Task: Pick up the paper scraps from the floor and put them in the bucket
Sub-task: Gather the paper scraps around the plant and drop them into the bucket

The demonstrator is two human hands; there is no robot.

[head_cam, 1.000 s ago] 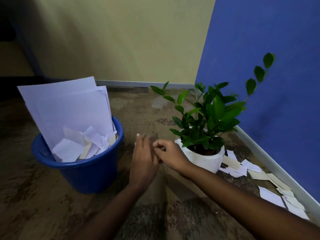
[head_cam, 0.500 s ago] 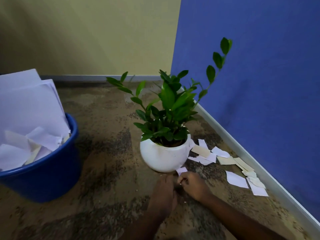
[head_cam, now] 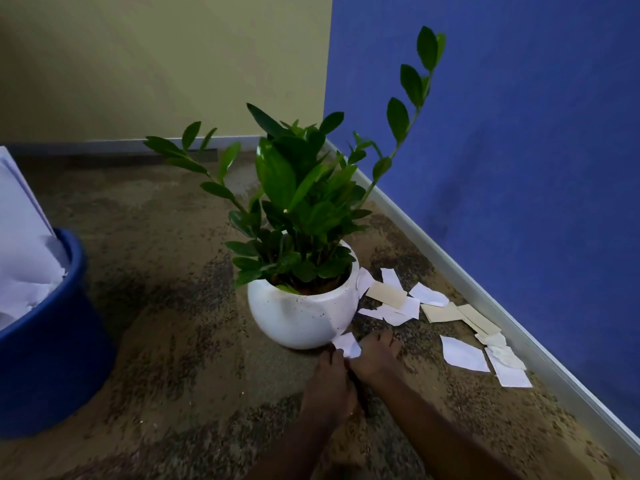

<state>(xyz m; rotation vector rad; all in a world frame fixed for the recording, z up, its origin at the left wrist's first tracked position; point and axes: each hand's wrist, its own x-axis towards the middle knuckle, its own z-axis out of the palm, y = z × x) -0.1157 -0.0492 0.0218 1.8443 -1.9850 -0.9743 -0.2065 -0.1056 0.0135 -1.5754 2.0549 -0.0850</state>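
Both hands are low at the floor (head_cam: 180, 341), just in front of the white plant pot (head_cam: 298, 317). The left hand (head_cam: 329, 386) and the right hand (head_cam: 375, 355) meet at one small white scrap (head_cam: 347, 344), which touches the foot of the pot. The fingers (head_cam: 334, 355) seem to pinch its edges, though I cannot tell how firmly. To do it well, I think one should slide the scrap away from the pot first, then lift it flat. More paper scraps (head_cam: 460, 353) lie along the blue wall's edge of the floor. The bucket (head_cam: 45, 358) stands well apart, at the left.
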